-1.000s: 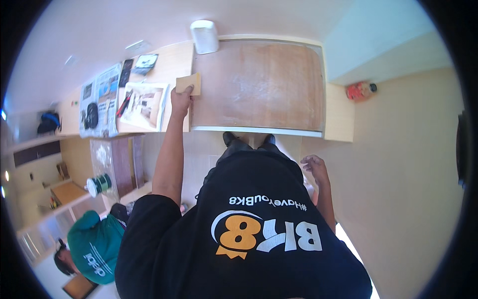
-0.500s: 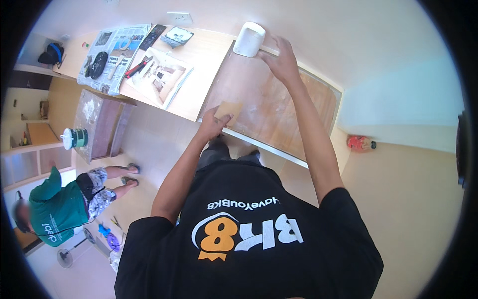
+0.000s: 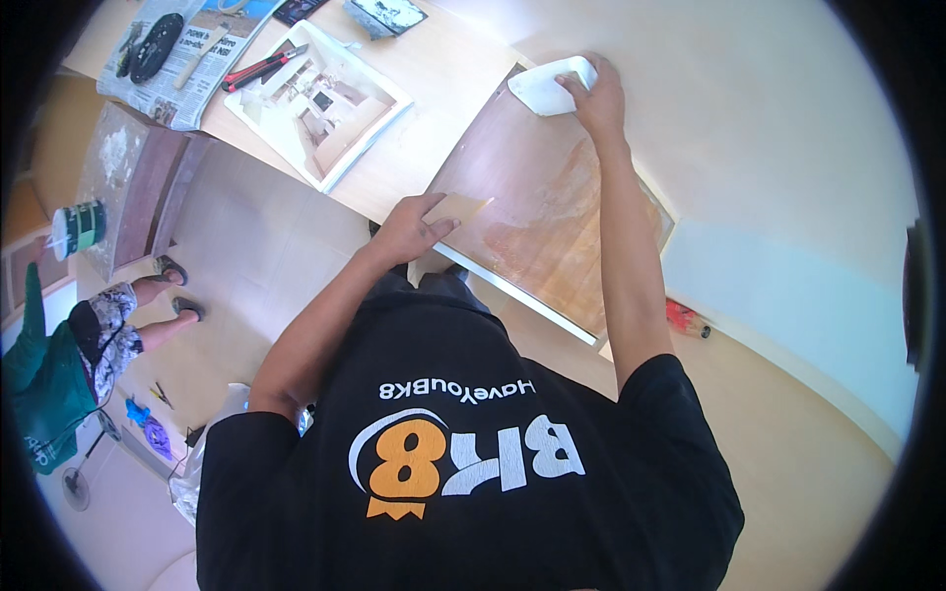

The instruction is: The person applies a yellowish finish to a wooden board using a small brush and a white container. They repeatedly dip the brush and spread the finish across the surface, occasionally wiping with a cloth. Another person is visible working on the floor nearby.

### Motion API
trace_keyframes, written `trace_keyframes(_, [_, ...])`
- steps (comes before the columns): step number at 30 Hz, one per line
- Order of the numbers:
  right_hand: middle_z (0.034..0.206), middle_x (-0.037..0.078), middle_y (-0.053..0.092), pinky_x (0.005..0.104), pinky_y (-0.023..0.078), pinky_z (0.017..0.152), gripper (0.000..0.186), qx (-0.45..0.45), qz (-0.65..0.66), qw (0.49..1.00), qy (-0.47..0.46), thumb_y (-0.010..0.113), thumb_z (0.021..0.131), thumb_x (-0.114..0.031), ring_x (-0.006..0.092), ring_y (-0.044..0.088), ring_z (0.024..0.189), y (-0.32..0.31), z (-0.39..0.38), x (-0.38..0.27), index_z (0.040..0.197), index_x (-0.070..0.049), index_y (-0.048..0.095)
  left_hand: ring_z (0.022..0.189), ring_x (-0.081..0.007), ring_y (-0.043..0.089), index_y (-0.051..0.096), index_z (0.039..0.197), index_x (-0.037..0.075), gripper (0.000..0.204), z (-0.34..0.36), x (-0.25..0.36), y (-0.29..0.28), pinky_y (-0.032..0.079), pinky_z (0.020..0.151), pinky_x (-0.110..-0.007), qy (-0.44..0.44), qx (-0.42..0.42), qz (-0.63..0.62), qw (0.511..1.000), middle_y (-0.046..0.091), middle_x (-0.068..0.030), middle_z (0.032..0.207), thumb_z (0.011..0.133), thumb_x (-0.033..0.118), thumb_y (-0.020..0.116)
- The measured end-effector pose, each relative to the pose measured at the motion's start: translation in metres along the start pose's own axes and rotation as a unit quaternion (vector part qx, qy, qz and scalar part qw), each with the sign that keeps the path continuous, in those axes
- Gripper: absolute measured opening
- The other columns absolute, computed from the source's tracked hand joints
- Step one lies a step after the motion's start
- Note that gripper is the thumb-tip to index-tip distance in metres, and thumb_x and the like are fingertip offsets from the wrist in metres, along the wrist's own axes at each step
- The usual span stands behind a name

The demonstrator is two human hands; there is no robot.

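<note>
Brown wood: the board (image 3: 552, 212) lies flat on a pale worktop (image 3: 443, 79), one long edge toward the person, a lighter rubbed patch on the half nearer them.
Left hand: the left hand (image 3: 409, 231) rests at the board's near left corner, fingers curled around a tan sanding pad (image 3: 458, 207), thumb on top; the pad's tip lies on the board's surface.
Right hand: the right hand (image 3: 596, 98) is stretched to the board's far corner, closed over a white cloth (image 3: 552, 89) and pressing it against the wood.
Pad: just inside the board's near left edge.
Cloth: on the board's far corner, part of it sticking out left of the fingers.
Left of board: an open magazine (image 3: 320, 103) on the worktop, with a red-handled cutter (image 3: 261, 69) at its far edge.
Further left of board: a newspaper (image 3: 182, 49) with dark tools on it.
Beyond board: a small dark tray (image 3: 389, 15) at the worktop's far edge.
Floor, well left of board: another person in green (image 3: 39, 384), feet in sandals.
Right of board: a red object (image 3: 685, 317) on the floor by the wall.
</note>
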State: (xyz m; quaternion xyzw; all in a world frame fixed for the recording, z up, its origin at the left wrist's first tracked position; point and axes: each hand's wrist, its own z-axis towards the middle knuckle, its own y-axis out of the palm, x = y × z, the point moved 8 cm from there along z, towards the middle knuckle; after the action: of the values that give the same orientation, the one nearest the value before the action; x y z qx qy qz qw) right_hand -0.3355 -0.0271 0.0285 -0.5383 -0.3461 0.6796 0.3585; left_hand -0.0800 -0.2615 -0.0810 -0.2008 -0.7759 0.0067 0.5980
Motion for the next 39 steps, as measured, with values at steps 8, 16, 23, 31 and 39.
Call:
trace_keyframes(8, [0.115,0.017,0.070,0.0397,0.052,0.093,0.055,0.033,0.087,0.996,-0.018,0.083,0.081,-0.030,0.0308,0.067,0.105,-0.048,-0.019,0.013,0.124,-0.002,0.062,0.081,-0.0349,0.073,0.063,0.124,-0.011,0.050,0.009,0.006,-0.025,0.055,0.082,-0.040,0.034,0.025,-0.038,0.998,0.071,-0.0293,0.102,0.092,0.027,0.072])
trace_keyframes(16, [0.114,0.016,0.069,0.0334,0.058,0.080,0.056,0.039,0.206,0.973,0.101,0.079,0.090,-0.034,0.0224,0.068,0.101,-0.075,-0.024,0.039,0.128,0.002,0.060,0.084,-0.0333,0.073,0.064,0.122,-0.009,0.045,0.007,0.003,-0.016,0.055,0.081,-0.040,0.004,0.025,-0.073,0.997,0.072,-0.0270,0.100,0.093,0.025,0.070])
trace_keyframes(23, [0.117,0.013,0.068,0.0311,0.058,0.076,0.052,0.059,0.209,0.974,0.063,0.073,0.096,-0.029,0.0165,0.065,0.102,-0.093,-0.029,0.048,0.135,0.002,0.056,0.080,-0.0283,0.073,0.059,0.130,-0.009,0.052,0.006,-0.002,0.002,0.056,0.076,-0.038,-0.003,0.028,-0.086,0.996,0.072,-0.0250,0.099,0.094,0.026,0.070])
trace_keyframes(31, [0.111,0.012,0.071,0.0328,0.051,0.091,0.051,0.104,0.200,0.973,0.058,0.077,0.092,-0.035,0.0196,0.065,0.104,-0.122,-0.040,0.030,0.125,0.002,0.067,0.073,-0.0327,0.072,0.054,0.133,-0.013,0.060,0.010,-0.008,0.009,0.055,0.075,-0.040,0.021,0.057,-0.067,0.996,0.071,-0.0294,0.093,0.093,0.029,0.069])
trace_keyframes(39, [0.108,0.012,0.071,0.0314,0.051,0.088,0.048,0.080,0.193,0.974,0.091,0.076,0.093,-0.036,0.0178,0.065,0.099,-0.125,-0.054,0.032,0.119,0.003,0.068,0.075,-0.0347,0.071,0.053,0.135,-0.013,0.064,0.009,-0.009,0.012,0.053,0.076,-0.042,0.007,0.048,-0.055,0.997,0.069,-0.0311,0.092,0.092,0.032,0.070])
